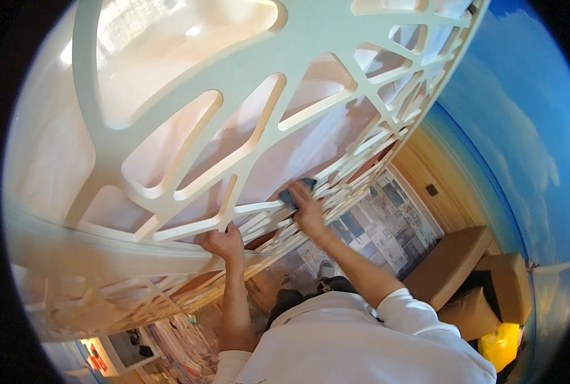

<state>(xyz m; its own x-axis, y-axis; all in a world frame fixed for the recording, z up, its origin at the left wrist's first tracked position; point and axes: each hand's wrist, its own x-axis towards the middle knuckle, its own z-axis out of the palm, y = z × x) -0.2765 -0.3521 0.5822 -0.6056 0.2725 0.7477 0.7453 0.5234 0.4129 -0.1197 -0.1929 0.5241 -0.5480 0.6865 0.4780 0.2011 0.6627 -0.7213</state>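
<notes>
A large white lattice panel (253,137) with rounded and angular cut-outs rises in front of me. A pale, smooth surface (326,141) shows through its openings. My right hand (308,211) is closed on a dark grey-blue cloth (299,192), pressed against the lattice near its lower middle; the cloth's underside is hidden. To the left, my left hand (224,244) is closed around a lower bar of the panel, its fingertips partly hidden behind the bar.
A brown sofa (448,265) stands at the right with a yellow bag-like thing (499,345) beside it. The wall (521,128) is painted with blue sky and sand. Below lies a patchwork-patterned floor (377,221). A white-framed box (121,352) sits at the lower left.
</notes>
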